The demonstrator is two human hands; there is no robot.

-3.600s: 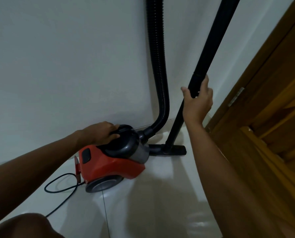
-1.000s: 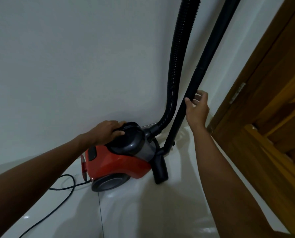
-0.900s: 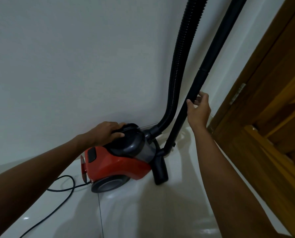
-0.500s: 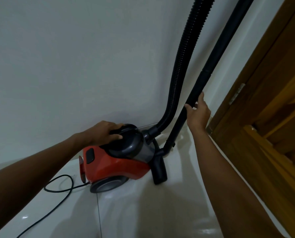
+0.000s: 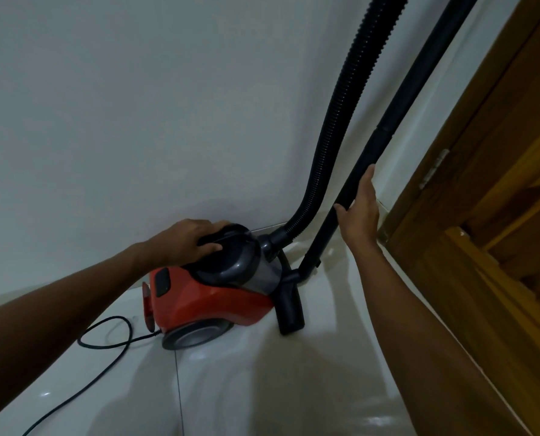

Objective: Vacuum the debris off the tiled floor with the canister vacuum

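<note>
My left hand [image 5: 186, 243] grips the heavy canister vacuum [image 5: 212, 291] by its top handle; my right hand [image 5: 358, 215] clasps the stiff wand [image 5: 385, 136]

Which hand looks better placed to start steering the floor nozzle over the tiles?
The right hand, probably. It is already against the rigid wand that leads down to the floor nozzle. The left hand rests on the canister.

Single head-worn wide-angle view, looked forward and down from above onto tiled floor [image 5: 293, 388] at wall corner; both forearms entered from bottom edge; canister vacuum [image 5: 212, 297] near, mid-frame.
</note>
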